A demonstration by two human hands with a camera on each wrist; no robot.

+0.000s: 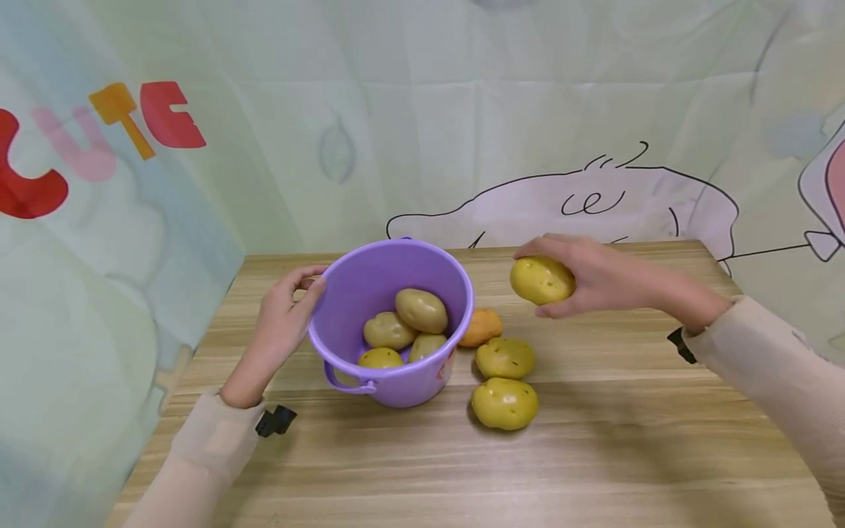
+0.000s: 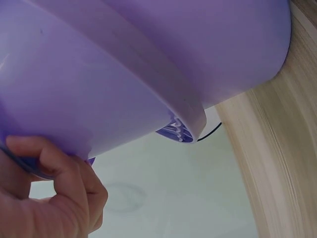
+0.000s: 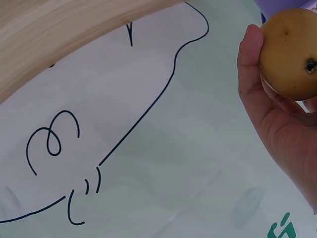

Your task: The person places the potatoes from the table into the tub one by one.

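A purple bucket (image 1: 404, 392) stands on the table with several potatoes (image 1: 421, 311) inside, tan ones and a yellow one. My left hand (image 1: 280, 319) holds the bucket's left rim, thumb on one side and fingers on the other; the left wrist view shows those curled fingers (image 2: 69, 183) at the edge. To the right of the bucket, my right hand (image 1: 597, 277) grips a yellow potato (image 1: 543, 280) between thumb and fingers, above the table. In the right wrist view this potato (image 3: 290, 54) shows a dark spot on its skin.
Just right of the bucket, two yellow potatoes (image 1: 505, 403) lie on the wooden table (image 1: 370, 469). Behind them is an orange, lumpy sweet potato (image 1: 482, 328), partly hidden by the bucket. A printed curtain (image 1: 297, 147) hangs along the back and left of the table.
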